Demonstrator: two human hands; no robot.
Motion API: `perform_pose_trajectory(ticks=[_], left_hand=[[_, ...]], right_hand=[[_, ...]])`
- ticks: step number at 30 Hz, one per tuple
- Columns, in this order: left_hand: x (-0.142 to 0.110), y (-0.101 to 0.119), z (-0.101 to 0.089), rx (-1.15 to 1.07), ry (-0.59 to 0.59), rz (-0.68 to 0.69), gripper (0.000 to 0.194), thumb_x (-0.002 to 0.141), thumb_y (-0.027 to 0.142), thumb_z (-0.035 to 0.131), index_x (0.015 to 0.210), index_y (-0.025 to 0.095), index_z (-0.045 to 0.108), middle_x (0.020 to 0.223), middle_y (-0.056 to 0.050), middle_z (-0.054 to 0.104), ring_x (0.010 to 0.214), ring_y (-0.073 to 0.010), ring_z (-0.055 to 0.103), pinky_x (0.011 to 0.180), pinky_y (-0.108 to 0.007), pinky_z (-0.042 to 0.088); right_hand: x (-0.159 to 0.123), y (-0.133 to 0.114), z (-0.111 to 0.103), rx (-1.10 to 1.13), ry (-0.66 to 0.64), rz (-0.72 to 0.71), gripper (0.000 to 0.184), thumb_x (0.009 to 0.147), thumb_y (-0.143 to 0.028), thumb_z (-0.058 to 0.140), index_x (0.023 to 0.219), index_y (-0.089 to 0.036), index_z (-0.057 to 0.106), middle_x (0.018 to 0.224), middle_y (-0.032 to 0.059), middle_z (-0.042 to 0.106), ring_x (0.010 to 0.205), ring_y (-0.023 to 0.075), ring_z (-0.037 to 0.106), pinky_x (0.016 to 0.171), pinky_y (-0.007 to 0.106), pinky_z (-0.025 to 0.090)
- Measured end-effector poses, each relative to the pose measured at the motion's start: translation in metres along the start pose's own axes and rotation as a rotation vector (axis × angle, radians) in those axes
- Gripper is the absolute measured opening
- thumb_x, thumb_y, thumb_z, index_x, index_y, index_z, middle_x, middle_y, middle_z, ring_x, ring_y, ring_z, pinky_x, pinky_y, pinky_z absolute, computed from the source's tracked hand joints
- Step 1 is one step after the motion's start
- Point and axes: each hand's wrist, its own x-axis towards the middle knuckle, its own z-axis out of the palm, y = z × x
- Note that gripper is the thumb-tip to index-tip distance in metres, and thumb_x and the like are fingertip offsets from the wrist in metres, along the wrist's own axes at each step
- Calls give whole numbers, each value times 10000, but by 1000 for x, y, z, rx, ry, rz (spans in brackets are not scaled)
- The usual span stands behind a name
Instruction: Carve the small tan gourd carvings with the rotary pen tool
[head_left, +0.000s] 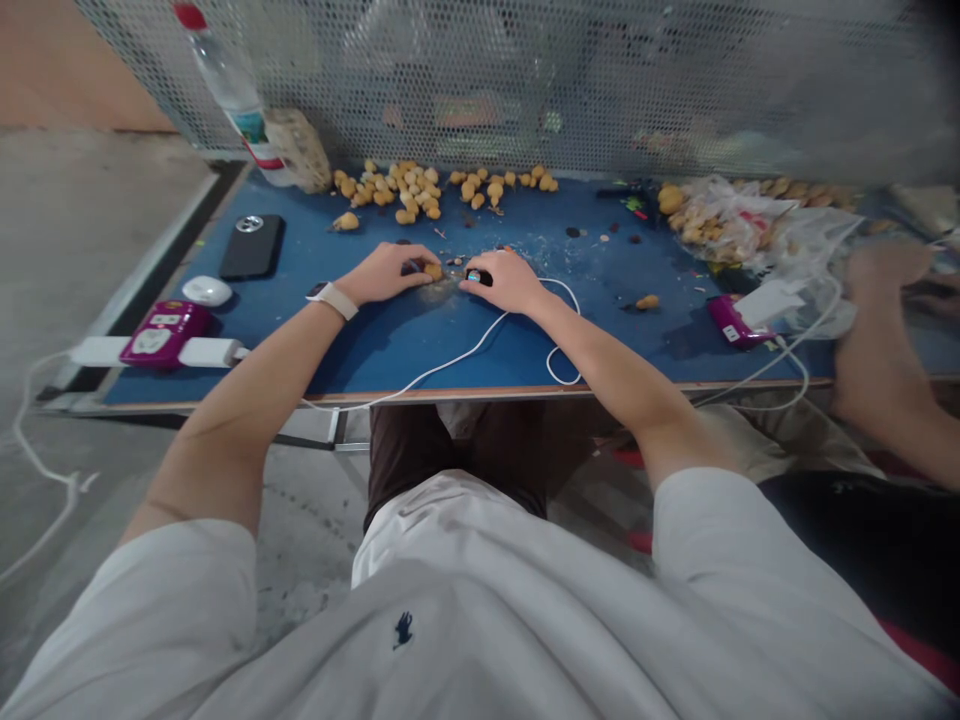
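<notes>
Over the middle of the blue table (405,350), my left hand (386,272) pinches a small tan gourd (433,271) between thumb and fingers. My right hand (511,282), just to its right, is closed around a small dark corded tool (478,277). A white cord (466,355) runs from under that hand toward the table's front edge. Pale dust and small dark bits lie on the table around both hands. The tool's tip is too small to make out. Beyond my hands sits a pile of small gourds (409,185), with a single gourd (346,222) apart from it.
On the left are a phone (253,247), a white rounded case (207,291), a purple power adapter (166,333) and a bottle (244,115). A perforated metal panel (480,90) stands behind. At right are a plastic bag of gourds (739,225), another purple adapter (735,322) and a co-worker's blurred arm (885,340).
</notes>
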Motion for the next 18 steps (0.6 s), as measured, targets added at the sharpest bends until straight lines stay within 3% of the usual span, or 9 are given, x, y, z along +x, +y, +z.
perform_pose_trajectory(ticks=[18], left_hand=[[2,-1,3,2,1,4,465,1089,596,874,1399,280,1016,1350,-143,990,1212,-376,910,1298,-558,701]], right_hand=[[-1,0,-1,-26,-4,-6,585,1267,-709,629,1445,-238,929,1408,202,901,1325,424,777,1226,569,556]])
